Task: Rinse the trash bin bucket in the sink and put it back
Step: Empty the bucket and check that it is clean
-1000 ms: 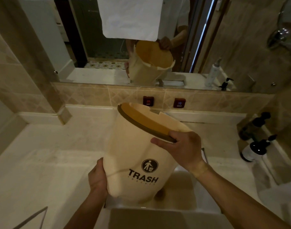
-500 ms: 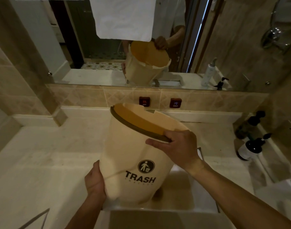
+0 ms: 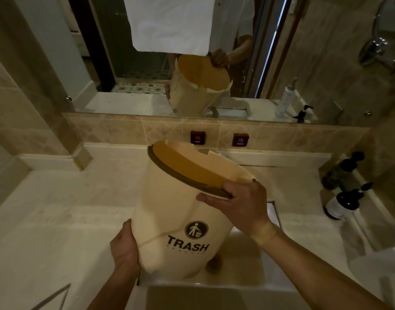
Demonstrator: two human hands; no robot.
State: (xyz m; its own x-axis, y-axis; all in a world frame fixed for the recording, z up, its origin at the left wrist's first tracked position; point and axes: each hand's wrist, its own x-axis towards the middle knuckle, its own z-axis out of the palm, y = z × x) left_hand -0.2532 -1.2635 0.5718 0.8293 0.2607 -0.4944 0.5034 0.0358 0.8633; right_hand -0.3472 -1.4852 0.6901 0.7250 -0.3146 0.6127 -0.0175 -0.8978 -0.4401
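At the lower left of centre we see the left hand (image 3: pixel 124 249) cupped against the base of the trash bin bucket (image 3: pixel 176 211), its fingers wrapped round the lower wall from the left and mostly hidden behind it, so it carries the bottom end. The bucket fills the middle of the frame, held in the air over the sink (image 3: pixel 241 260), whose basin shows below and to the right of it. Its long axis runs from lower left to upper right and away from us: the base sits low and near, the brown-rimmed mouth tips up and toward the mirror (image 3: pixel 281 63) at the top of the frame, where the orange inside is reflected. To the right of centre the right hand (image 3: pixel 241 204) grips the rim, thumb on the outside wall and fingers curled over the brown edge. We judge the coming move turns on this tilt: the mouth faces the back wall, where the red hot button (image 3: pixel 197 137) and cold button (image 3: pixel 240 140) sit just above it. The spout is hidden behind the bucket. At far right, two dark pump bottles (image 3: pixel 344 198) stand on the counter (image 3: pixel 57 209), well apart from the bucket.
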